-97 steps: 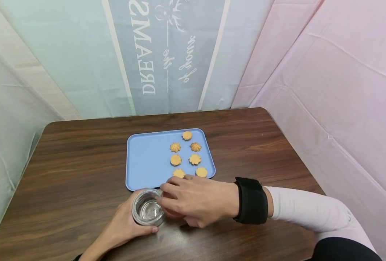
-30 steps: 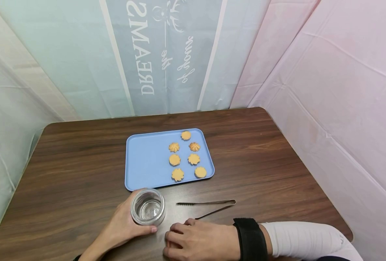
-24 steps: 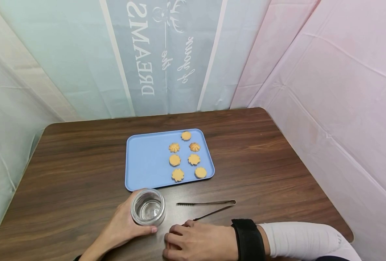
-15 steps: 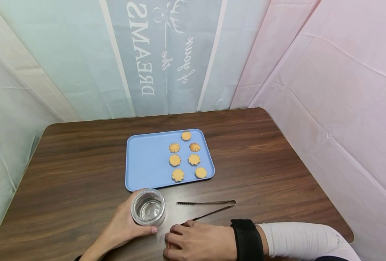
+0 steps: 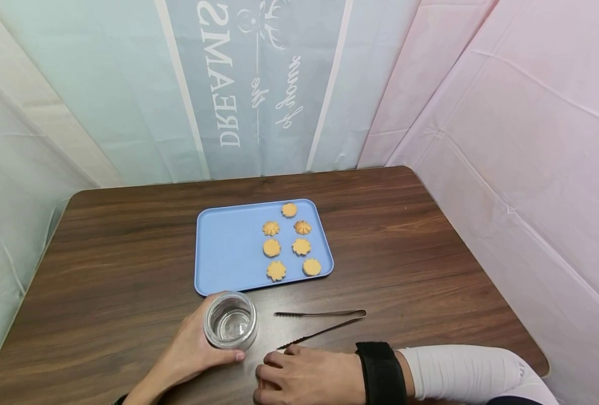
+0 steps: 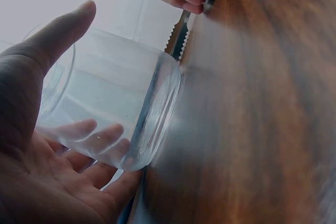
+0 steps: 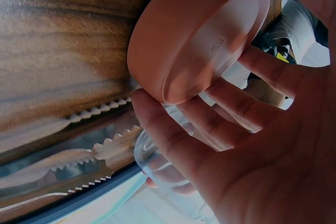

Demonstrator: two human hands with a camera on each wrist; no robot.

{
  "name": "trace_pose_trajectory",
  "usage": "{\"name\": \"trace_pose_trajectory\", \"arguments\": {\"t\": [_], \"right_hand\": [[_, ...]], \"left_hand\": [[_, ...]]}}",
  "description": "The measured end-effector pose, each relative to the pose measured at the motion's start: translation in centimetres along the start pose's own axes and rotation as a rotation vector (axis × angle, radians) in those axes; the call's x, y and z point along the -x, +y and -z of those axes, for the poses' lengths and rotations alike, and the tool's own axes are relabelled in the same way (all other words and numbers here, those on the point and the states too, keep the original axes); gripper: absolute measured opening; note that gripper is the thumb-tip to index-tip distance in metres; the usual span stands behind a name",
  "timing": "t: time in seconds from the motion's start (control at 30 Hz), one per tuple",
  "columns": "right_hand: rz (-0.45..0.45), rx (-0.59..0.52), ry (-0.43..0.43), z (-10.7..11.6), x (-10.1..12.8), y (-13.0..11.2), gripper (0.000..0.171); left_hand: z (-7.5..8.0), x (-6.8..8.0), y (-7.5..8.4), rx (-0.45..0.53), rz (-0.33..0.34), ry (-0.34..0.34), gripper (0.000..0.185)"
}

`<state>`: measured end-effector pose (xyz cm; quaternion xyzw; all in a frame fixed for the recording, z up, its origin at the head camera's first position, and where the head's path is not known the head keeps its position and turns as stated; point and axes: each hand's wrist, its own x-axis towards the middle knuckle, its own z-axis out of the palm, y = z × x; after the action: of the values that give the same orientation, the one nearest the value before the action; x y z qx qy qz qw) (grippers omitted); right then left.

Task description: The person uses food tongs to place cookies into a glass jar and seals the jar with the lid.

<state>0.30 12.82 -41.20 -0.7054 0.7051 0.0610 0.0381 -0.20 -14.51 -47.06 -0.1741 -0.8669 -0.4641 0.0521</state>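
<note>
Pastel sheeting in mint, grey and pink is hung behind a dark wooden table [image 5: 406, 247] that fills the lower half of the head view. At lower centre an open glass jar [image 5: 230, 320] is stood upright and is gripped by the left hand [image 5: 188, 354], the fingers curled round its wall. Just to its right, at the bottom edge, the right hand [image 5: 307, 376] is laid low on the wood; in the right wrist view a round salmon-coloured lid [image 7: 194, 32] is seen clasped under its curled fingers. Metal tongs [image 5: 325, 323] are left lying just above that hand, their toothed tips pointed at the jar. Compared with three seconds ago, the right hand has been drawn away from the jar mouth to the table edge, and the tongs are uncovered; the jar is thus judged opened. A blue tray [image 5: 223, 253] bearing seven cookies [image 5: 276, 270] is kept mid-frame, untouched.
</note>
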Motion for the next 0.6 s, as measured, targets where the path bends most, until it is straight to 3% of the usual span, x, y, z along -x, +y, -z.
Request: {"name": "trace_pose_trajectory", "arguments": {"t": [0.6], "right_hand": [[-0.015, 0.080, 0.047, -0.71, 0.11, -0.34, 0.032]], "left_hand": [[-0.01, 0.05, 0.08, 0.024, 0.012, -0.005, 0.107]]}}
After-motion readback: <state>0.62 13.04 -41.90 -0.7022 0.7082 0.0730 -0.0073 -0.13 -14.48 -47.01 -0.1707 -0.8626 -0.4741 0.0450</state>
